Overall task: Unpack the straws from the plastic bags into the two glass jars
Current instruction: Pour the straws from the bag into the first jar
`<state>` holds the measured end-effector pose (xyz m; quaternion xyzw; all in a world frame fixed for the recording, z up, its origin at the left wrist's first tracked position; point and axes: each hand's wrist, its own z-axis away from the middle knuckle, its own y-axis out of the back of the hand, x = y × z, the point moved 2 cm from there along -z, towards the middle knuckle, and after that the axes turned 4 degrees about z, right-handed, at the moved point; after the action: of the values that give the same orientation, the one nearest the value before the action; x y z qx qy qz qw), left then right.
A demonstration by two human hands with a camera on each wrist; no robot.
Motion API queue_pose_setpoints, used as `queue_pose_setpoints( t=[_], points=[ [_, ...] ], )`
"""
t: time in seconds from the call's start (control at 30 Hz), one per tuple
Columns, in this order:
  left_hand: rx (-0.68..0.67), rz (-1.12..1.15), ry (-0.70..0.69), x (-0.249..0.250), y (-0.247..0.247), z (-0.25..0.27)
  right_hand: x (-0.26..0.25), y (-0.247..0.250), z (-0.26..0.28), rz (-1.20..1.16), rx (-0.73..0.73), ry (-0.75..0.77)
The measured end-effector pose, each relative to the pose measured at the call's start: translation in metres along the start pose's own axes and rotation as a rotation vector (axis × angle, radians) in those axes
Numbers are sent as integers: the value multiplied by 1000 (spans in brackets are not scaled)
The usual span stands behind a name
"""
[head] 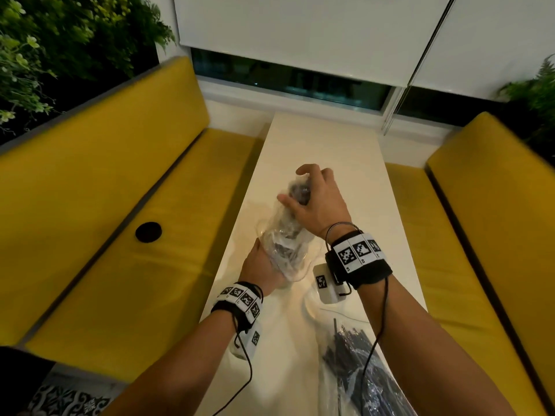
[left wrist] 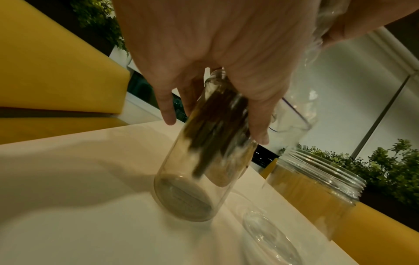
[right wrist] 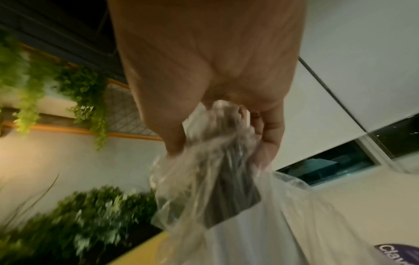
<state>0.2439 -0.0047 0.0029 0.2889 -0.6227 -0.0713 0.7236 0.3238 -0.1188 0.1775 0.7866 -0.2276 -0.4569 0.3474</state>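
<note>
- Presently, a tall clear glass jar [left wrist: 192, 179] is held tilted on the pale cream desk [head: 354, 181] by the left hand [head: 258, 265], whose fingers [left wrist: 166, 105] are curled round its upper wall; only the jar's base edge appears to touch the desk.
- A crumpled clear plastic bag [head: 288, 199] with a bundle of dark straws [right wrist: 229, 186] inside is clamped by the right hand [head: 318, 199], fingers and thumb closed round its upper end.
- Relative to the tilted jar, the right hand lies beyond and above the mouth, on the far side from the person, while the left hand lies at the jar's near side.
- The long axis of the straw bundle is seen to run roughly in line with the jar's long axis, and dark straws already show inside the glass in the left wrist view, blurred.
- It is judged that the coming move turns on this alignment: the bundle would need to be slid along the axis toward the jar's base while the bag is drawn away.
- A second, wide threaded glass jar [left wrist: 315, 190] stands upright just to the right of the tilted jar, apparently without straws.
- A second clear bag of dark straws [head: 360, 364] lies flat on the desk, nearer the person than the tilted jar, untouched.
</note>
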Motion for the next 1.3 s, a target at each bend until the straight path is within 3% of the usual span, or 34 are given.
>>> queue_pose_setpoints(
  t=[0.23,0.4,0.47,0.5,0.63,0.77,0.87,1.0,1.07,1.17,1.2,1.3],
  points=[
    [-22,-126,16,8,1,1,2,14,8,-164,186,5],
    [-53,-224,-43,7,-1,-1,8,10,31,-155,-262,-50],
    [-60,-206,-19,6,0,-1,10,1,40,-13,-378,-19],
    [-65,-189,13,6,0,0,12,-2,42,27,-371,-21],
    [-4,21,69,5,6,2,22,8,41,-49,97,-69],
    [-13,7,90,10,6,4,26,18,45,-1,84,-80],
    [-112,38,109,12,10,4,24,46,50,-103,362,-103],
    [-174,23,124,10,21,18,13,72,75,-192,556,-57],
    [-39,123,83,12,32,33,7,77,94,-258,590,10],
    [322,274,-59,9,50,61,2,62,132,-283,574,101],
    [381,343,-114,9,55,72,1,50,147,-268,540,116],
    [245,510,-215,3,57,102,8,-4,197,-171,317,108]
  ],
)
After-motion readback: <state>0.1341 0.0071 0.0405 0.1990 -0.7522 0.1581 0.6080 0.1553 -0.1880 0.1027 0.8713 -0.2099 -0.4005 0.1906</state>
